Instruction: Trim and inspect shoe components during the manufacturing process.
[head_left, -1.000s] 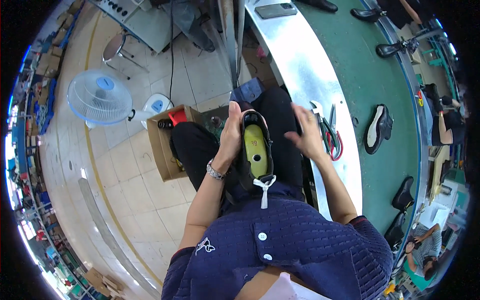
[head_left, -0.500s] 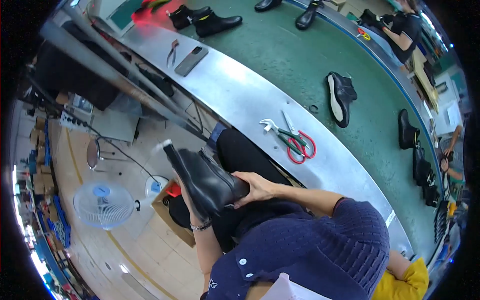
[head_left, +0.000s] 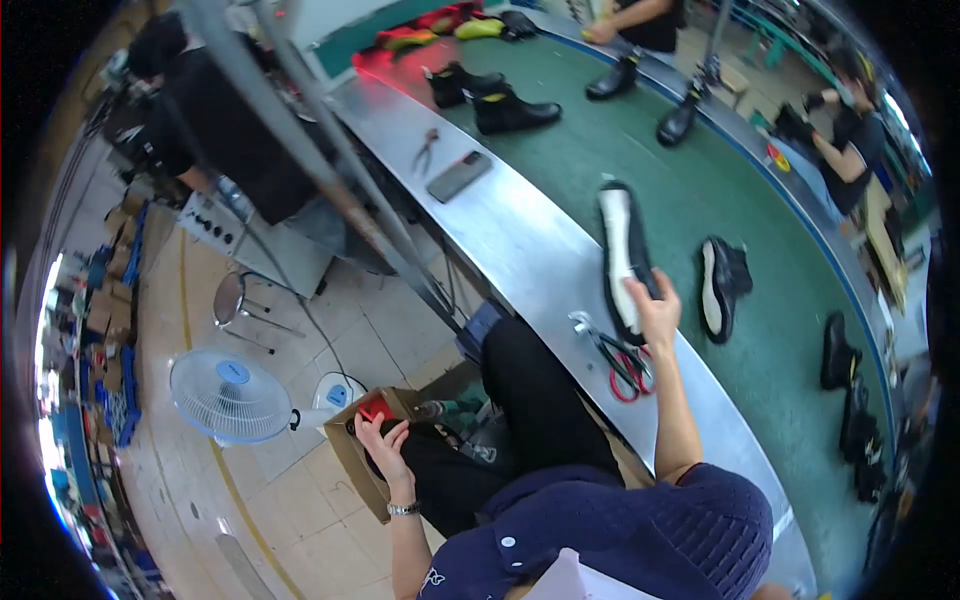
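Note:
My right hand (head_left: 657, 306) grips a black boot (head_left: 622, 258) lying on its side, its white sole facing left, at the near edge of the green conveyor belt (head_left: 700, 180). My left hand (head_left: 378, 440) reaches down into an open cardboard box (head_left: 362, 462) on the floor by my knee, fingers around something dark next to a red item (head_left: 372, 411); what it holds is hidden. Red-handled scissors (head_left: 627, 366) and pliers lie on the metal bench rim (head_left: 520, 240) just below my right wrist.
More black boots (head_left: 722, 284) ride the belt, with others (head_left: 508, 112) farther up. A phone (head_left: 458, 176) and pliers (head_left: 426, 150) lie on the metal rim. Other workers sit at the far left (head_left: 200, 110) and right (head_left: 845, 140). A floor fan (head_left: 228, 396) and stool (head_left: 236, 300) stand at left.
The boot has gone from my lap up onto the belt, carried by my right hand. My left hand has let go of it and dropped into the cardboard box.

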